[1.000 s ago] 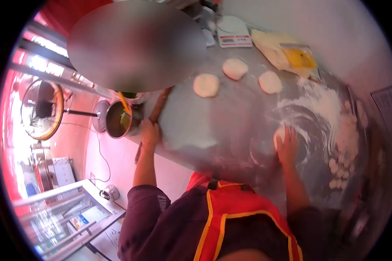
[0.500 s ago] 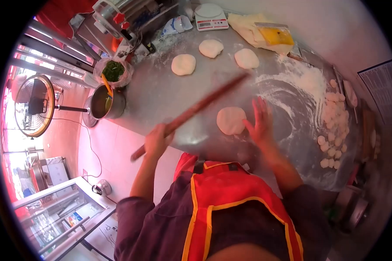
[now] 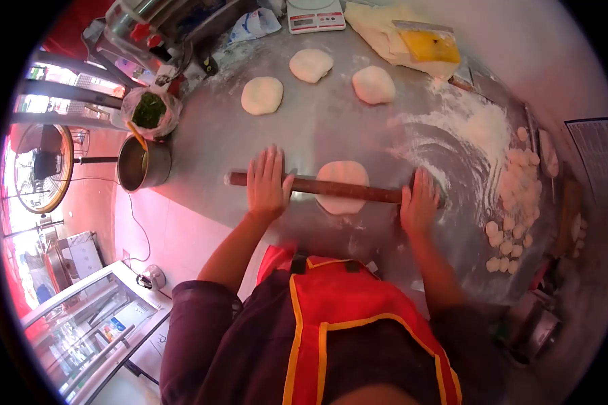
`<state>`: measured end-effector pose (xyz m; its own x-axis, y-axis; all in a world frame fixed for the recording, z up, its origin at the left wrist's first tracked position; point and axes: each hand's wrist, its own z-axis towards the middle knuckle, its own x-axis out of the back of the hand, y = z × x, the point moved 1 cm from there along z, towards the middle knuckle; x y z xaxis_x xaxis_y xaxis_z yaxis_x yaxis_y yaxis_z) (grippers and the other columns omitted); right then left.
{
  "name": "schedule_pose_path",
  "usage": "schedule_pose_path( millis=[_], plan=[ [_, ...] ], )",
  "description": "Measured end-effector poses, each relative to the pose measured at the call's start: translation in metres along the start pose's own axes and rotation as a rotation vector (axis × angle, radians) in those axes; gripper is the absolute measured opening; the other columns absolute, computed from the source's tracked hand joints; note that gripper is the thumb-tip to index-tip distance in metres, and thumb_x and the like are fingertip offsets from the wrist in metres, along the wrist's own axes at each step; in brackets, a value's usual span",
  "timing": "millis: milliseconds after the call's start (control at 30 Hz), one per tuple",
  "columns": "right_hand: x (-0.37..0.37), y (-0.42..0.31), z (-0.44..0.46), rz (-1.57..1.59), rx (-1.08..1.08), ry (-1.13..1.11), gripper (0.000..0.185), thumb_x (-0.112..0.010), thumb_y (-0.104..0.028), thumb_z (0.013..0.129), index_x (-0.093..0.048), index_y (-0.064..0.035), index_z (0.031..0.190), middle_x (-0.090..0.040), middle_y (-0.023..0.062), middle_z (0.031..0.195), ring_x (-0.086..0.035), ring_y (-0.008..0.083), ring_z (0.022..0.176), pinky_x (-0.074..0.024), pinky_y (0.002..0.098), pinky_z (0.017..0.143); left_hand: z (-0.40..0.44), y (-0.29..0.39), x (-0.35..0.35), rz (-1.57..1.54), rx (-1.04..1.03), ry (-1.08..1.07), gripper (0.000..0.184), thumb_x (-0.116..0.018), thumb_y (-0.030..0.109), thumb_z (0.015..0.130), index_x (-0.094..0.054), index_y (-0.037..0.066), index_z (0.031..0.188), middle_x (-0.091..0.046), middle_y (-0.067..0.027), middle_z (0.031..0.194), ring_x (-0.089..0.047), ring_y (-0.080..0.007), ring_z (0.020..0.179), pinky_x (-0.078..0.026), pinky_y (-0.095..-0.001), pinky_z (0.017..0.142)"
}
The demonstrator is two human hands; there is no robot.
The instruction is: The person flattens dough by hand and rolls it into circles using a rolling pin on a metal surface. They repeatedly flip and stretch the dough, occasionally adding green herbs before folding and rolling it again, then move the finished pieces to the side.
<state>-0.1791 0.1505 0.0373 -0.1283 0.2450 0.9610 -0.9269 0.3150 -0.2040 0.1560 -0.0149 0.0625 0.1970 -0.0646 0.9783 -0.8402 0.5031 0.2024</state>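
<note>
Dough disc (image 3: 342, 206) lies flat on the table (image 3: 206, 138), in front of the person's red apron (image 3: 365, 290), with a wooden rolling pin (image 3: 378, 194) crossing its middle. Pin runs roughly crosswise to the person, its left end slightly farther from the body than its right. Left hand (image 3: 267, 189) rests over the pin to the left of the disc, fingers extended and not wrapped round the wood; the pin's end projects beyond this hand. Right hand (image 3: 420, 202) rests over the pin near its other end, to the right of the disc, fingers likewise open and extended. Three thicker dough rounds (image 3: 262, 95) sit apart from one another beyond the pin. White flour (image 3: 479, 125) is spread on the right side, bordered by a cluster of small dough pieces (image 3: 520, 182). Digital scale (image 3: 316, 19) stands at the far edge, beside a pale bundle (image 3: 371, 34) of undetermined material bearing a yellow packet (image 3: 429, 47). At the left edge, a metal pot (image 3: 157, 169) holds an implement with an orange handle (image 3: 139, 137); chopped greens (image 3: 148, 110) in a plastic bag (image 3: 171, 118) are just beside it.
</note>
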Motion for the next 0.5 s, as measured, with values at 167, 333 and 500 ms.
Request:
schedule_pose_path(
  millis=[167,333,500],
  plan=[
    [-0.017,0.007,0.107,-0.186,-0.018,0.037,0.059,-0.052,-0.031,0.099,-0.036,-0.0080,0.151,-0.038,0.0111,0.156,-0.032,0.0296,0.146,-0.0207,0.0609,0.116,0.100,0.000,0.004,0.098,-0.008,0.004,0.064,-0.047,0.043,0.100,-0.033,0.013,0.154,-0.025,-0.0153,0.162,-0.017,-0.0342,0.151,-0.014,-0.0593,0.119],
    [-0.013,0.006,0.184,-0.215,-0.011,0.253,0.054,-0.051,-0.031,0.100,-0.040,-0.0077,0.147,-0.041,0.0118,0.154,-0.035,0.0292,0.144,-0.0226,0.0594,0.116,0.175,-0.012,-0.012,0.083,-0.021,0.214,0.068,-0.048,0.046,0.099,-0.032,0.008,0.153,-0.026,-0.0158,0.161,-0.017,-0.0337,0.151,-0.011,-0.0564,0.120],
    [-0.012,0.003,0.109,-0.037,0.068,0.023,0.057,-0.052,-0.029,0.100,-0.037,-0.0044,0.149,-0.039,0.0173,0.153,-0.036,0.0359,0.142,-0.0277,0.0550,0.114,0.110,-0.014,-0.008,0.078,-0.055,0.058,0.072,-0.051,0.048,0.097,-0.034,0.003,0.151,-0.032,-0.0166,0.158,-0.021,-0.0325,0.150,-0.014,-0.0527,0.121]
  ],
)
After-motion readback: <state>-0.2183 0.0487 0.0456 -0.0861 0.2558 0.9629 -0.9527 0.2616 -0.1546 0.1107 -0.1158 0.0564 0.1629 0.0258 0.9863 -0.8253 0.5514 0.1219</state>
